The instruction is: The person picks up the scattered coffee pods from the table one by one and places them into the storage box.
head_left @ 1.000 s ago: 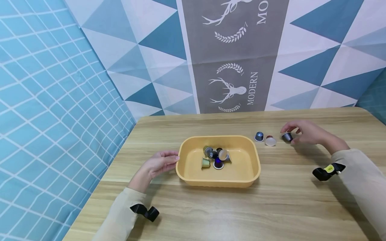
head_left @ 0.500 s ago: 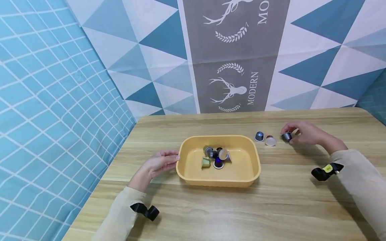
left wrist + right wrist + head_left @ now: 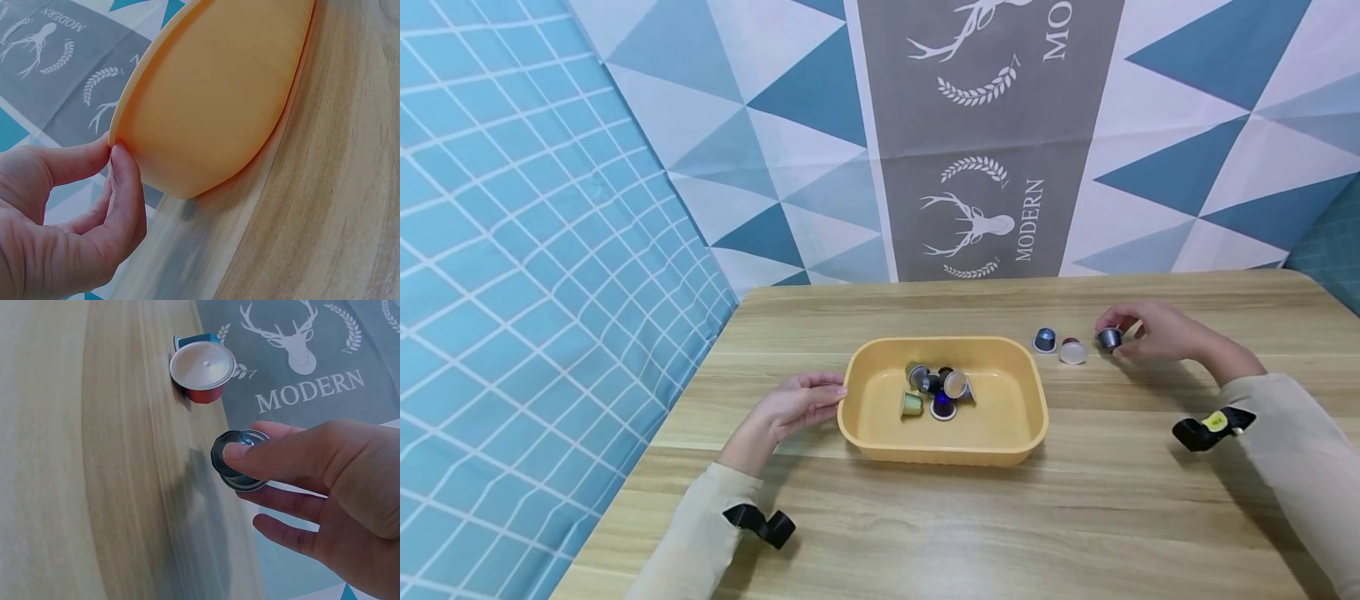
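Note:
My left hand (image 3: 81, 219) pinches the rim of a yellow tray (image 3: 219, 81) between thumb and fingers, at the tray's left end in the head view. My right hand (image 3: 1165, 332) holds a dark grey coffee capsule (image 3: 228, 453), thumb on its base and fingers behind its rim. Left of that hand, a red capsule (image 3: 205, 394) lies tipped with its pale lid showing. Beside it, a blue capsule (image 3: 1045, 339) stands rim down. Inside the tray lie several capsules, among them a green one (image 3: 912, 405) and a dark blue one (image 3: 943, 406).
The wooden table (image 3: 925, 533) runs back to a patterned cloth wall (image 3: 977, 167). A blue checked cloth (image 3: 550, 275) hangs along the left side. Black camera mounts sit on both sleeves.
My right hand has shifted slightly left with the dark grey capsule, which has turned a little in the fingers. The left hand and tray stay in place.

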`<state>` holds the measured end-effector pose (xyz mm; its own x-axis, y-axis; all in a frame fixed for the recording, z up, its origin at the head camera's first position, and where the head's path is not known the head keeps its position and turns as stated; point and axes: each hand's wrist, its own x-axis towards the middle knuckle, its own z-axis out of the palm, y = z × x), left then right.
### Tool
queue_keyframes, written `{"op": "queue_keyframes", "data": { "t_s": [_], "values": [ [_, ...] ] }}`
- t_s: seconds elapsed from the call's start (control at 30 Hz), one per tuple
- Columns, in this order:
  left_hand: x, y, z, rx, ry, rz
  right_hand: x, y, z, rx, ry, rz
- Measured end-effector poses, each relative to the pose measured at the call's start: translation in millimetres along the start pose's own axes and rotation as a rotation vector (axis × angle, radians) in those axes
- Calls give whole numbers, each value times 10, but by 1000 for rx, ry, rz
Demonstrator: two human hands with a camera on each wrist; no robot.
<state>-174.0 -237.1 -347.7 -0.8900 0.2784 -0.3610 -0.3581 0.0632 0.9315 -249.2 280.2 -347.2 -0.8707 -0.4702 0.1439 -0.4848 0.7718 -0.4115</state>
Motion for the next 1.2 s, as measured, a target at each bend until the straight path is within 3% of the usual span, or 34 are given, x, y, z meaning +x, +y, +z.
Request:
{"op": "queue_keyframes", "data": {
  "t_s": [0.2,0.53,1.2],
  "values": [
    [8,-9,-4,15,-10,9,-1,-59,-21,9,-9,20],
    [-2,19,6,7,-14,8,8,-99,-45,11,27,-25],
    [13,-8,-1,12,-9,1,18,-408,-183,-16,-46,-21]
  ]
}}
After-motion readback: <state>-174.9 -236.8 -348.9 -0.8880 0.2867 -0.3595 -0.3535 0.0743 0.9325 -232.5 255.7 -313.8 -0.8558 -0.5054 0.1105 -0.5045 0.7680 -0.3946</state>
